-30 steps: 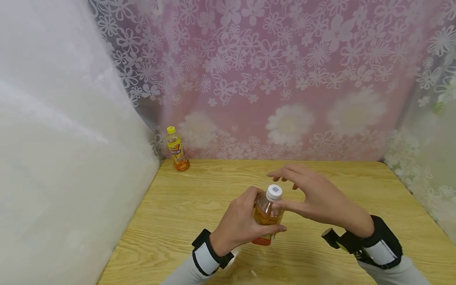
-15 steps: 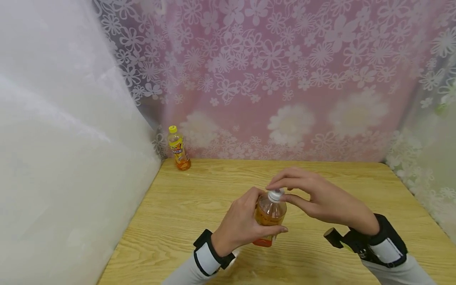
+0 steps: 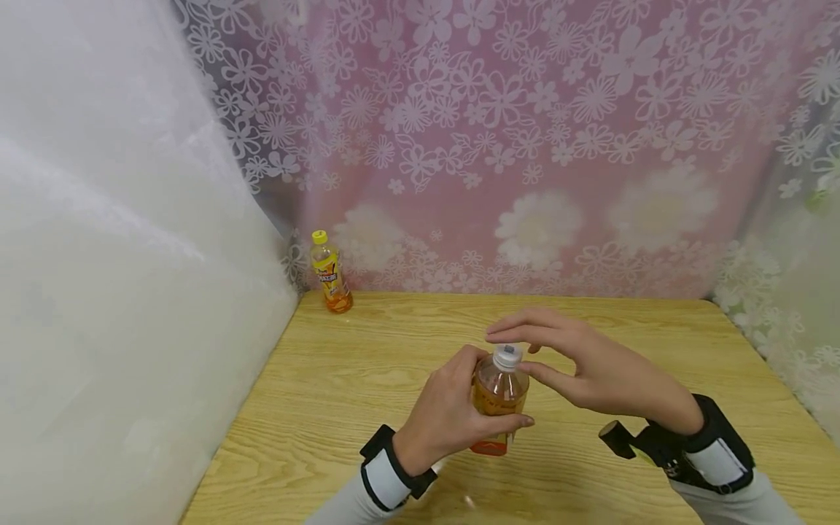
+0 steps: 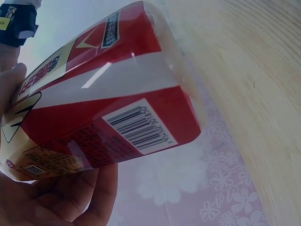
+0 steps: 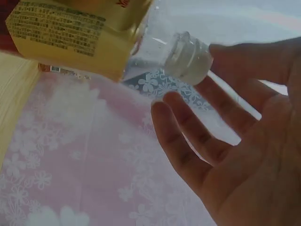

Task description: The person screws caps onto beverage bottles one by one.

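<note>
A drink bottle (image 3: pixel 494 397) with a white cap (image 3: pixel 508 356) is held by my left hand (image 3: pixel 449 412). Fingers and thumb wrap its body, and it looks raised off the table. In the left wrist view, the bottle's red label (image 4: pixel 113 89) shows a barcode near its base. My right hand (image 3: pixel 577 357) is at the cap, its thumb tip at the cap's side and its fingers loosely stretched over and behind it. The right wrist view shows the thumb against the cap (image 5: pixel 195 66), the index fingertip partly hidden behind it, and the other fingers (image 5: pixel 181 136) apart from it.
A second bottle (image 3: pixel 332 273) with a yellow cap and some orange drink stands at the table's far left corner. The wooden table (image 3: pixel 387 343) ends at a pink floral curtain (image 3: pixel 459 146). A white sheet (image 3: pixel 118 255) hangs along the left side.
From beside the bottle, the right hand's fingers came down onto the white cap, then lifted slightly and spread. The left hand keeps its grip on the bottle.
</note>
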`<state>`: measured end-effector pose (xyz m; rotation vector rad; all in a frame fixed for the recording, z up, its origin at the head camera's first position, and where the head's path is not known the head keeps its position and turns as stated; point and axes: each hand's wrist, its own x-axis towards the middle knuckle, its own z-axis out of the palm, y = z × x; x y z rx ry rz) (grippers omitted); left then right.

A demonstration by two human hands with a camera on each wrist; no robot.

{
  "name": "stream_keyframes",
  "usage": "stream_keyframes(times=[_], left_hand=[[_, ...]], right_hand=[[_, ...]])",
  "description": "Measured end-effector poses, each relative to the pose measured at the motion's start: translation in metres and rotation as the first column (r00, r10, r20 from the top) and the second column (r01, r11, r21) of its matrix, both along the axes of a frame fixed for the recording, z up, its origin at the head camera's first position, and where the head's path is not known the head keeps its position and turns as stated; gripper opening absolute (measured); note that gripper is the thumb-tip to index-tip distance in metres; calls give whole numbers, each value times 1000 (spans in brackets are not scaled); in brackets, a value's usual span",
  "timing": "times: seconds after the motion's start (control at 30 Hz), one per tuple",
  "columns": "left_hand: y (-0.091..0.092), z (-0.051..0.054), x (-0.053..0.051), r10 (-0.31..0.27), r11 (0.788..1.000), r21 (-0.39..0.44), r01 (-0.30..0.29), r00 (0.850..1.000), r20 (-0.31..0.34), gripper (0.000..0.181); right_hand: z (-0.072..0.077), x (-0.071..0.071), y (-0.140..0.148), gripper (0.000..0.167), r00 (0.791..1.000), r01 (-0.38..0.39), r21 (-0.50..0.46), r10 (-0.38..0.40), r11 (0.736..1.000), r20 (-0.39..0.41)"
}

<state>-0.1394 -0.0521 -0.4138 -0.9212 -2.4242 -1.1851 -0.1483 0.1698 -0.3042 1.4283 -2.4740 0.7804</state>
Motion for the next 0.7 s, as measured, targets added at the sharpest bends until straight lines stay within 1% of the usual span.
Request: stream_keyframes(times=[0.1, 0.17, 0.27, 0.33, 0.4, 0.47, 0.5, 0.53, 0.6, 0.7], left_hand=[[0, 0, 0, 0, 1000, 7, 0, 1000, 0, 75], [0, 0, 0, -2, 1000, 11, 2, 1000, -6, 76], [1, -1, 0, 3, 1000, 9, -2, 1000, -22, 74], [2, -1, 0, 5, 1000, 8, -5, 1000, -20, 72], [3, -2, 1, 11, 1000, 8, -11, 1000, -10, 71], [3, -2, 1, 16, 1000, 11, -16, 1000, 10, 70], [3, -2, 1, 17, 1000, 9, -18, 1000, 17, 70], [3, -2, 1, 18, 1000, 10, -19, 1000, 24, 70], [3, -3, 0, 15, 1000, 13, -15, 999, 36, 69], [2, -3, -1, -8, 1000, 23, 7, 999, 43, 70]], right_hand=[[3, -1, 2, 57, 999, -53, 7, 53, 999, -9], [3, -3, 1, 54, 997, -79, -1, 79, 997, -22], [0, -5, 0, 46, 997, -64, -18, 63, 998, -47], [-4, -5, -2, 38, 998, -4, -21, 3, 1000, -58], [-7, -5, -5, 27, 993, 88, -4, -88, 996, -83], [-9, -5, -9, 17, 976, 175, 22, -171, 984, -135], [-11, -5, -11, 16, 967, 207, 32, -200, 978, -158], [-11, -5, -12, 17, 962, 219, 39, -210, 975, -174], [-12, -5, -12, 22, 968, 200, 38, -191, 979, -162], [-10, -7, -5, 40, 992, 102, 18, -101, 995, -76]])
